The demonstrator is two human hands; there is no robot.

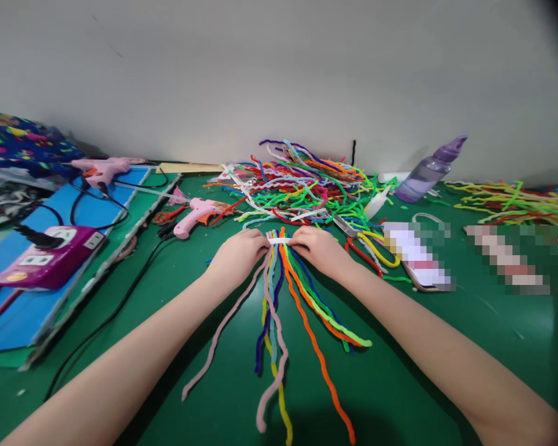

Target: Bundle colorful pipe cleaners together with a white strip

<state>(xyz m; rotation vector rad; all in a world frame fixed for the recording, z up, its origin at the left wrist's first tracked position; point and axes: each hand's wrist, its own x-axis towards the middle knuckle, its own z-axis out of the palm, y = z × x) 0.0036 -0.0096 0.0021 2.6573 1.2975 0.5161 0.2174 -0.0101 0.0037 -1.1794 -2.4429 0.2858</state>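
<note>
Soft, diffuse light greys the plain pale wall (260, 74); a faint sheen marks the smooth green tabletop (493, 347), shadowed at bottom centre. Black rounds the upper right corner; pixel blocks partly mask the flat, white-screened phone (411, 251).

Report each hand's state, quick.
Left hand: closed, pinching the white strip at its left end.
Right hand: closed, pinching the strip's right end.
</note>
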